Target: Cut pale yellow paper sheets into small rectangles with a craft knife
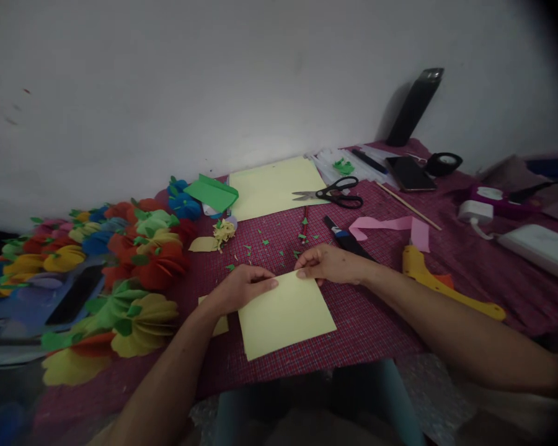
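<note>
A pale yellow sheet of paper [286, 319] lies tilted near the table's front edge, its layers slightly offset along the left side. My left hand [244, 287] pinches its upper left part, thumb on top and fingers behind. At the upper right corner, my right hand [323, 263] grips the paper between thumb and fingers. Under my left wrist, another pale yellow piece [221, 326] rests on the cloth. Green paper scraps [266, 242] are scattered beyond my hands. Black-handled scissors [337, 193] lie farther back, partly over a large yellow sheet [274, 183].
Many colourful paper pumpkins [151, 263] crowd the left side. To the right are a yellow glue gun [428, 279], a pink paper strip [384, 224], a dark-handled cutter [346, 238], a wooden stick [409, 205], a phone [409, 172] and a white charger [542, 248]. A black bottle [413, 108] leans against the wall.
</note>
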`<state>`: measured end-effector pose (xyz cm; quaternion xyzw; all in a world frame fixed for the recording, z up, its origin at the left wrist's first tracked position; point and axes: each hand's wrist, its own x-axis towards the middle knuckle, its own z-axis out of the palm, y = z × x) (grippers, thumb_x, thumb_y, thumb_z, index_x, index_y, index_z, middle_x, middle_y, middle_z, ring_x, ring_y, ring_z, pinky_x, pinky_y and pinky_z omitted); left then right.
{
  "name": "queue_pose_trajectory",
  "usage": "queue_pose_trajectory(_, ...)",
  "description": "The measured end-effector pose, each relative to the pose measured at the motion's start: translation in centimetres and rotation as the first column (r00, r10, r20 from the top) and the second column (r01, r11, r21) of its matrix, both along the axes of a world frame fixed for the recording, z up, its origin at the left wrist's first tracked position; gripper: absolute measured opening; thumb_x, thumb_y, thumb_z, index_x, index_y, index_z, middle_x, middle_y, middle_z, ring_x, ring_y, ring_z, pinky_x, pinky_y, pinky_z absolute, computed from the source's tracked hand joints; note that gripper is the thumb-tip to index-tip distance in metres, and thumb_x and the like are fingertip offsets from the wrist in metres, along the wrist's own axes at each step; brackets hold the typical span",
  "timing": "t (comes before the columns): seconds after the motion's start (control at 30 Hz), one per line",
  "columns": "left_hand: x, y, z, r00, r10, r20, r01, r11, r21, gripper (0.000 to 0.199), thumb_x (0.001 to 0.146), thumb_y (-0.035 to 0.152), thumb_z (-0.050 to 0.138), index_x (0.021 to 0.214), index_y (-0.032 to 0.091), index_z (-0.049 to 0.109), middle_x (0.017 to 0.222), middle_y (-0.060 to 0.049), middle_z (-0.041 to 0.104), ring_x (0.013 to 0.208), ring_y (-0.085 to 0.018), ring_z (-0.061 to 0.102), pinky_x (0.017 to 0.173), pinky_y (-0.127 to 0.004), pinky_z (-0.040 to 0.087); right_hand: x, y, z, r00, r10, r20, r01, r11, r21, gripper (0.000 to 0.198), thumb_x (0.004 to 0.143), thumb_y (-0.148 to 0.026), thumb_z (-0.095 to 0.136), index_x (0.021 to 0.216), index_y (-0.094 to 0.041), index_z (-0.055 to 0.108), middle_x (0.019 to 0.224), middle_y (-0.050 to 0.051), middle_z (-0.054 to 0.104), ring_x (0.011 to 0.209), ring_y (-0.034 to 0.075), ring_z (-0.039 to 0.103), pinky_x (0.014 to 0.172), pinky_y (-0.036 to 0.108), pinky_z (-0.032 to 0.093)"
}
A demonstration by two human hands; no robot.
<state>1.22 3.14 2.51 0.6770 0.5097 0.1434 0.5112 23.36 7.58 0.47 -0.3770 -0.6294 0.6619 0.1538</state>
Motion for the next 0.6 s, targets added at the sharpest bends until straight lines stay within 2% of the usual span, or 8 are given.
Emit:
queue_pose_trajectory(0.17, -0.21, -0.12, 0.29, 0.999, -0.017, -0.044, 0.021, 0.996, 0.088, 0.031, 0.074, 0.04, 0.049, 0.085, 0.017, 0.067, 0.069, -0.001, 0.064, 0.054, -0.012, 0.05, 0.046, -0.018, 0.031, -0.06, -0.13, 0.23, 1.0, 0.02, 0.018, -0.019, 0.999, -0.036, 0.022, 0.064, -0.033, 0.064, 0.075, -0.015, 0.06, 0.062, -0.002, 0.056, 0.053, 0.007, 0.05, 0.049, 0.02, 0.042)
queue_pose_trajectory(0.37, -0.25, -0.33, 0.29, 0.999, -0.011, -0.051, 0.016, 0.994, 0.107, 0.029, 0.073, 0.038, 0.051, 0.086, 0.018, 0.068, 0.071, -0.001, 0.065, 0.057, -0.013, 0.051, 0.048, -0.019, 0.032, 0.04, -0.17, 0.41, 1.0, 0.023, 0.003, -0.023, 0.998, -0.057, 0.023, 0.064, -0.031, 0.064, 0.078, -0.014, 0.061, 0.063, -0.001, 0.058, 0.054, 0.007, 0.051, 0.049, 0.019, 0.042)
queue_pose_trajectory(0.47, -0.12, -0.31, 0.22, 1.0, 0.015, -0.017, -0.013, 0.997, 0.079, 0.028, 0.072, 0.038, 0.053, 0.083, 0.017, 0.068, 0.067, -0.001, 0.064, 0.054, -0.012, 0.049, 0.047, -0.019, 0.032, 0.09, -0.16, 0.33, 1.0, 0.024, -0.004, -0.024, 0.998, -0.056, 0.024, 0.063, -0.032, 0.065, 0.079, -0.013, 0.061, 0.063, -0.001, 0.058, 0.054, 0.007, 0.051, 0.049, 0.019, 0.041)
queue_pose_trajectory(0.6, -0.17, -0.24, 0.22, 0.997, 0.068, 0.048, -0.066, 0.997, -0.045, 0.028, 0.069, 0.039, 0.056, 0.077, 0.014, 0.067, 0.059, -0.001, 0.061, 0.047, -0.009, 0.046, 0.043, -0.018, 0.03, 0.15, -0.19, 0.46, 0.999, 0.031, -0.006, -0.032, 0.998, -0.057, 0.023, 0.063, -0.032, 0.065, 0.077, -0.014, 0.061, 0.064, -0.001, 0.059, 0.054, 0.007, 0.052, 0.049, 0.019, 0.042)
